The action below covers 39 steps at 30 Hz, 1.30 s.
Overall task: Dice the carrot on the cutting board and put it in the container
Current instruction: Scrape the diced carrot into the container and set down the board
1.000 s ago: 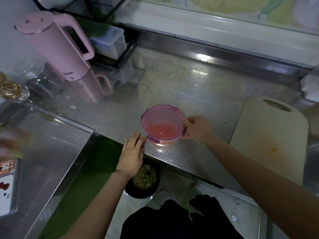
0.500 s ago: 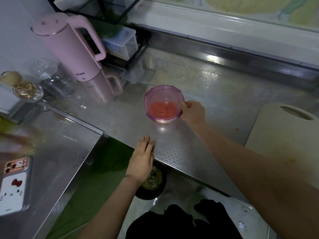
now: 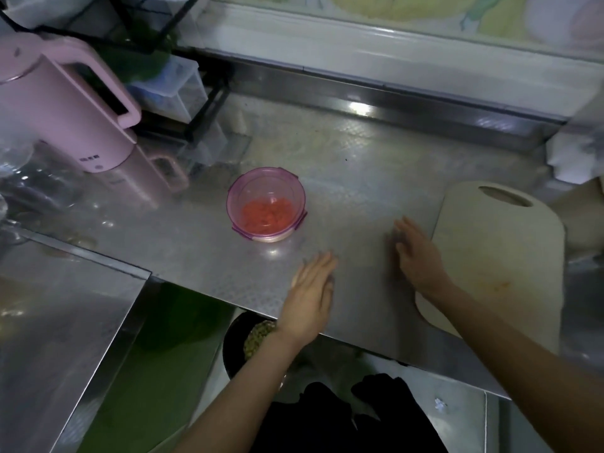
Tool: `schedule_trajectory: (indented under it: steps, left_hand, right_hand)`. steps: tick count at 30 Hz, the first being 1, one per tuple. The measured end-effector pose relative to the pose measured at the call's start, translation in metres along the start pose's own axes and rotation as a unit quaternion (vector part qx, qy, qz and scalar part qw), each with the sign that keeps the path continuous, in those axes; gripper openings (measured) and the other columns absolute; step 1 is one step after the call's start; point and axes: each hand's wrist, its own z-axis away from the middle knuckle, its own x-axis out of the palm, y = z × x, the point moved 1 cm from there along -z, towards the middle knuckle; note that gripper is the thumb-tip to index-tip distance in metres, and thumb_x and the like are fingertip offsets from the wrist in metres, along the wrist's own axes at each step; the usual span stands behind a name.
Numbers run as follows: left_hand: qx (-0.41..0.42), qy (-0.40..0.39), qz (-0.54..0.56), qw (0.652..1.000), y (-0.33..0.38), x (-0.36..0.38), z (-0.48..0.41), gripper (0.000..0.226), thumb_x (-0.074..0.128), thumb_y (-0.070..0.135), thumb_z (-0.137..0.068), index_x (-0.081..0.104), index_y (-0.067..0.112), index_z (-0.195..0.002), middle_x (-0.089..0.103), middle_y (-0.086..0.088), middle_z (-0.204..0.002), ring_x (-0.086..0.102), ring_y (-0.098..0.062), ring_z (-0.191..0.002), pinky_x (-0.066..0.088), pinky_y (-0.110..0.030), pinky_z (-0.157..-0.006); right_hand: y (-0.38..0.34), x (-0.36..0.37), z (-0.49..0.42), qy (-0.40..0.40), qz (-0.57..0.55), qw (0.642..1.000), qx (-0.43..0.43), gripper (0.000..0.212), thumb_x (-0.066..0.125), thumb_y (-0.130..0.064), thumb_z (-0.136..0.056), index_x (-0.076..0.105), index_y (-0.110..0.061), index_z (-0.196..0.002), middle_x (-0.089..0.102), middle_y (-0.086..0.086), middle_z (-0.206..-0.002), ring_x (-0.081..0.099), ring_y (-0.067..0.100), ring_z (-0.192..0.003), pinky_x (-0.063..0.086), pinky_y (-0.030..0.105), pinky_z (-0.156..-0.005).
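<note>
Head view: cutting board (image 3: 510, 256) points handle hole away; left hand (image 3: 310, 299), right hand (image 3: 415, 256) flat, empty.

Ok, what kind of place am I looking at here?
Most likely a home kitchen: a steel counter holds a cutting board, a pink kettle and a container of diced carrot.

Your right hand (image 3: 415, 256) has released the container (image 3: 261, 171) and drawn back, fingers straight, to just beside the left edge of the cutting board (image 3: 496, 256). The container now stands untouched, farther from the counter's (image 3: 359, 178) front edge. Your left hand (image 3: 310, 295) has advanced over the counter, flat.
</note>
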Motion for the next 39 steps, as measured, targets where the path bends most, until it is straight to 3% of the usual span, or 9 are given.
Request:
schedule_trajectory:
  steps: [3, 5, 11, 16, 20, 24, 29, 34, 39]
  left_hand:
    - [-0.051, 0.007, -0.061, 0.997, -0.011, 0.0, -0.016, 0.048, 0.028, 0.023, -0.099, 0.026, 0.01, -0.145, 0.021, -0.004, -0.153, 0.007, -0.011, -0.142, -0.013, -0.016, -0.113]
    - [-0.079, -0.015, -0.063, 0.995, -0.022, 0.004, -0.017, 0.05, 0.029, 0.021, -0.101, 0.017, 0.009, -0.148, 0.011, -0.004, -0.156, -0.002, -0.009, -0.142, -0.017, -0.011, -0.108]
    - [-0.093, -0.035, -0.058, 0.993, -0.026, 0.006, -0.017, 0.054, 0.024, 0.031, -0.099, 0.016, 0.008, -0.148, 0.009, -0.002, -0.156, -0.006, -0.002, -0.138, -0.013, -0.011, -0.11]
    - [-0.098, -0.033, -0.068, 0.992, -0.025, 0.007, -0.017, 0.058, 0.022, 0.033, -0.095, 0.02, 0.007, -0.147, 0.013, -0.005, -0.156, -0.001, -0.005, -0.139, -0.005, -0.018, -0.114]
    - [-0.087, -0.034, -0.077, 0.993, -0.013, 0.007, -0.024, 0.057, 0.018, 0.035, -0.095, 0.029, 0.008, -0.144, 0.026, -0.008, -0.153, 0.013, -0.017, -0.143, -0.001, -0.022, -0.114]
    - [0.01, -0.068, -0.137, 0.988, 0.019, 0.02, -0.042, 0.06, 0.013, 0.034, -0.092, 0.035, 0.009, -0.142, 0.033, -0.007, -0.15, 0.021, -0.021, -0.142, -0.005, -0.034, -0.116]
    - [0.09, -0.159, -0.167, 0.969, 0.058, 0.053, -0.079, 0.048, 0.027, 0.019, -0.102, 0.016, 0.008, -0.148, 0.01, -0.005, -0.157, 0.005, -0.018, -0.145, -0.011, -0.025, -0.113]
    - [0.096, -0.239, -0.212, 0.943, 0.074, 0.082, -0.111, 0.051, 0.022, 0.021, -0.103, 0.006, 0.005, -0.148, 0.001, -0.009, -0.158, 0.0, -0.018, -0.145, -0.01, -0.023, -0.112]
    - [0.105, -0.233, -0.209, 0.944, 0.071, 0.086, -0.1, 0.049, 0.023, 0.019, -0.103, 0.012, 0.003, -0.147, 0.007, -0.01, -0.157, 0.007, -0.018, -0.145, -0.008, -0.018, -0.111]
  right_hand:
    - [0.032, -0.006, -0.005, -0.042, 0.107, 0.993, 0.041, 0.057, 0.04, -0.021, -0.1, 0.017, 0.003, -0.147, 0.011, 0.017, -0.157, 0.007, 0.027, -0.146, 0.003, 0.03, -0.118]
    - [0.028, 0.005, -0.001, -0.061, 0.159, 0.984, 0.049, 0.062, 0.034, -0.029, -0.102, 0.009, 0.006, -0.147, 0.004, 0.021, -0.156, 0.002, 0.029, -0.146, -0.004, 0.029, -0.116]
    - [-0.032, 0.064, 0.03, -0.124, 0.125, 0.973, -0.147, 0.058, 0.022, -0.03, -0.101, 0.005, 0.0, -0.148, -0.001, 0.016, -0.157, -0.004, 0.024, -0.147, -0.02, 0.02, -0.108]
    - [-0.035, 0.062, 0.043, -0.121, 0.051, 0.96, -0.248, 0.05, 0.026, -0.026, -0.102, 0.021, -0.001, -0.146, 0.016, 0.012, -0.155, 0.004, 0.016, -0.143, -0.012, 0.012, -0.112]
    - [-0.011, 0.021, 0.053, -0.048, -0.015, 0.986, -0.161, 0.055, 0.027, -0.03, -0.097, 0.025, -0.004, -0.145, 0.015, -0.003, -0.149, 0.005, 0.008, -0.14, -0.001, 0.016, -0.115]
    - [0.043, -0.017, 0.066, 0.042, 0.038, 0.996, -0.063, 0.061, 0.019, -0.038, -0.098, 0.025, 0.001, -0.145, 0.018, 0.007, -0.152, 0.007, 0.016, -0.141, -0.003, 0.014, -0.112]
    - [0.109, -0.051, 0.083, 0.076, 0.09, 0.984, 0.136, 0.063, 0.028, -0.037, -0.101, 0.011, 0.001, -0.148, 0.01, 0.014, -0.158, 0.003, 0.024, -0.147, 0.002, 0.031, -0.118]
    - [0.131, -0.051, 0.086, 0.062, 0.155, 0.976, 0.141, 0.091, 0.0, -0.06, -0.083, 0.011, 0.002, -0.148, 0.011, 0.015, -0.157, 0.003, 0.025, -0.147, -0.001, 0.029, -0.118]
    - [0.117, -0.042, 0.088, 0.046, 0.174, 0.976, 0.12, 0.08, 0.004, -0.056, -0.091, 0.004, 0.0, -0.149, 0.003, 0.012, -0.159, -0.002, 0.022, -0.147, -0.008, 0.025, -0.114]
